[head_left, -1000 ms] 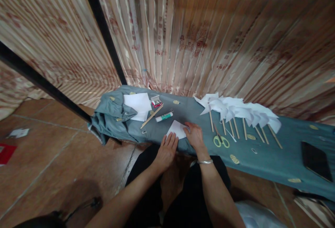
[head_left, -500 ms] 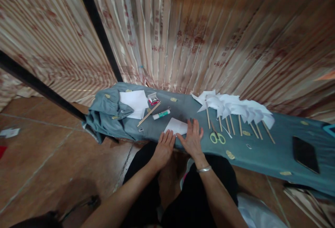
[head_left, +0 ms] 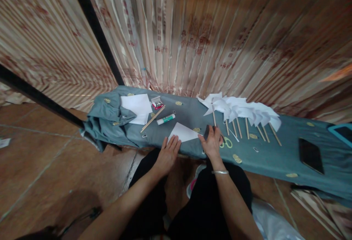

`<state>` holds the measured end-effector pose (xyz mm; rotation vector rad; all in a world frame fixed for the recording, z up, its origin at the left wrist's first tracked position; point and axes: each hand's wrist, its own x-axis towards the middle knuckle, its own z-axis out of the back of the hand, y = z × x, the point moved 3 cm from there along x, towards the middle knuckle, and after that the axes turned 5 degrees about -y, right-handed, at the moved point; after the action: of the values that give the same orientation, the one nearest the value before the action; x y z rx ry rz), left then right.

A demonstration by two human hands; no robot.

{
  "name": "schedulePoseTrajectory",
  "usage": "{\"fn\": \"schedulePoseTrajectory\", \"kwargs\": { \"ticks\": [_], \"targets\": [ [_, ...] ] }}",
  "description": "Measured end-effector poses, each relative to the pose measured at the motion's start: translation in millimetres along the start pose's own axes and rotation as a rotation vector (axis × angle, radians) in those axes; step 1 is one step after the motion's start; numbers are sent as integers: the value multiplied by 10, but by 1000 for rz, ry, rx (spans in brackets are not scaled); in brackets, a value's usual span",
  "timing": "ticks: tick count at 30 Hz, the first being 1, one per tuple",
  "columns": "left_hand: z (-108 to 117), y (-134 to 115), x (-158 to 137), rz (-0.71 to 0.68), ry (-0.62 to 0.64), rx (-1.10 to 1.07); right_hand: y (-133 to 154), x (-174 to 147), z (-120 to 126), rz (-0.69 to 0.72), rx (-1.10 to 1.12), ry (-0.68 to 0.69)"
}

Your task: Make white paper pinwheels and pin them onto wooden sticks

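Note:
A folded sheet of white paper (head_left: 182, 131), roughly triangular, lies flat on the cloth in front of me. My left hand (head_left: 168, 153) rests on its near left edge with the fingers stretched out. By the paper's right tip, my right hand (head_left: 211, 143) has its fingers bent around a small dark object (head_left: 206, 132), whose kind I cannot make out. Scissors with light green handles (head_left: 227, 142) lie just right of that hand, partly hidden by it. Beyond the paper are a glue stick (head_left: 165, 119) and thin wooden sticks (head_left: 153, 119).
White paper pinwheels (head_left: 239, 108) on wooden sticks lie in an overlapping row at the right. White sheets (head_left: 136, 108) and a small open box of pins (head_left: 157, 104) lie at the left. A black phone (head_left: 311, 155) rests far right on the green cloth (head_left: 271, 163).
My right hand has lifted off the paper and moved right, its fingers now curled around the dark object. My left hand stays on the paper. The view has shifted slightly.

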<state>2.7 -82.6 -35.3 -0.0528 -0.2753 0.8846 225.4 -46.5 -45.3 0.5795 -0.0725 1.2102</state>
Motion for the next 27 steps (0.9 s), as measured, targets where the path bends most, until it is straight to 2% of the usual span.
{"fn": "schedulePoseTrajectory", "kwargs": {
  "ticks": [11,18,23,27],
  "targets": [
    [134,330,-336,-47,4,52,-83,-8,-96,0,21,-30],
    [126,423,-422,-71,1,82,-91,-5,-88,8,18,-41],
    [173,515,-578,-50,14,79,-75,-4,-72,-8,25,-39],
    [238,559,-818,33,-38,20,-72,8,-69,-29,46,-32]
  ]
}}
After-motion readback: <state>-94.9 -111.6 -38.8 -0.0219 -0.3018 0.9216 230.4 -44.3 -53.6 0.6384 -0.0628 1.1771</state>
